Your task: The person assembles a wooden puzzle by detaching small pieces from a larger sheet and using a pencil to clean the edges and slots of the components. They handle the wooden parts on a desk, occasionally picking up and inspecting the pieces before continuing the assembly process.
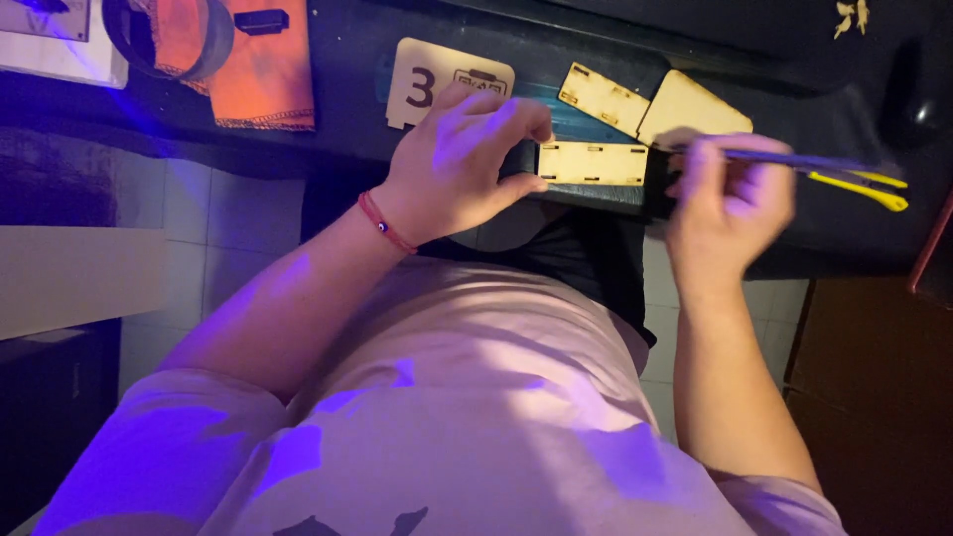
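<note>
My left hand (460,164) holds the left end of a flat, laser-cut wooden panel (594,164) with small slots, lying on the dark table (357,94). My right hand (730,194) is closed around a long tool with a dark shaft and yellow handles (862,185) that points right, just past the panel's right end. Two more wooden panels (603,97) (693,111) lie just beyond. A red string bracelet circles my left wrist.
A rounded wooden tag (437,74) lies behind my left hand. An orange cloth (260,65) and a roll of tape (164,40) sit at the far left. Tiled floor shows below the table edge, and a brown cabinet (874,377) stands at the right.
</note>
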